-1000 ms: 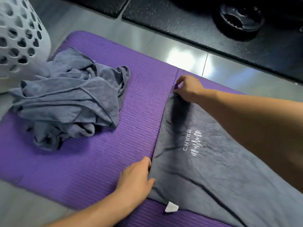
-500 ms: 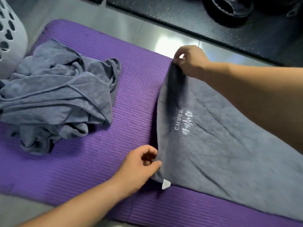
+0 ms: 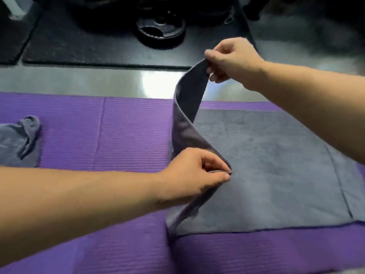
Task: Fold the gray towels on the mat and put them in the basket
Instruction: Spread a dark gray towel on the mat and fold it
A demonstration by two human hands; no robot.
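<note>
Looking down over both forearms, I see the two hands clamped on one short edge of the gray towel (image 3: 266,175). The left hand (image 3: 195,175) pinches the near corner between thumb and curled forefinger, low, just above the cloth. The right hand (image 3: 231,60) pinches the far corner with its fingers curled round it, raised higher and farther out, so the edge between the two grips stands up as a twisting band. To the right of both grips the rest of the towel lies flat on the purple mat (image 3: 128,135), its near hem running straight across and a stitched line showing toward its right end. Below the left grip the lifted edge drops back down to the mat. Well to the left of the left forearm a crumpled pile of gray towels (image 3: 17,141) rests on the same mat — only its edge is in view. Beyond the right hand lie glossy floor (image 3: 79,80) and a black weight plate (image 3: 160,28) on dark matting (image 3: 79,46).
</note>
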